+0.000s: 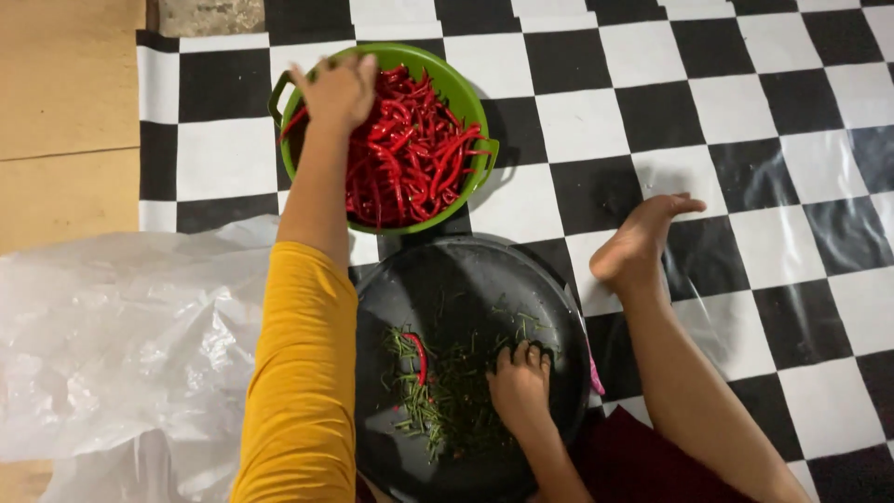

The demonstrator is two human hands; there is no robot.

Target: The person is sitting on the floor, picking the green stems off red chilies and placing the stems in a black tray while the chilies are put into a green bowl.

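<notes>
Red against green — chillies point(414, 149) heaped in the green basin point(466, 93), lying straight ahead of the black tray point(466, 279) and touching or just overlapping its far rim. Reaching into that heap from the near side: the left hand point(340, 90), arm in a yellow sleeve point(300, 373) stretched out past the tray's left edge, fingers curled down over the chillies at the basin's left rim, apparently closing on some, though whether anything is truly gripped cannot be told from here. Resting low inside the tray, on its near right part: the right hand point(520, 384), knuckles up, fingers folded on the scatter of green stems point(442, 396), nothing visibly clamped. Lying just left of that hand, among the stems: a single red chilli point(420, 359), its long axis running roughly away from the body, toward the basin. So — left hand much the nearer to the heap, right hand the nearer to the lone chilli. Showing right of the tray: a bare foot point(643, 237) on the black-and-white chequered mat point(745, 112). Spreading left of the tray: crumpled clear plastic sheeting point(121, 345).
</notes>
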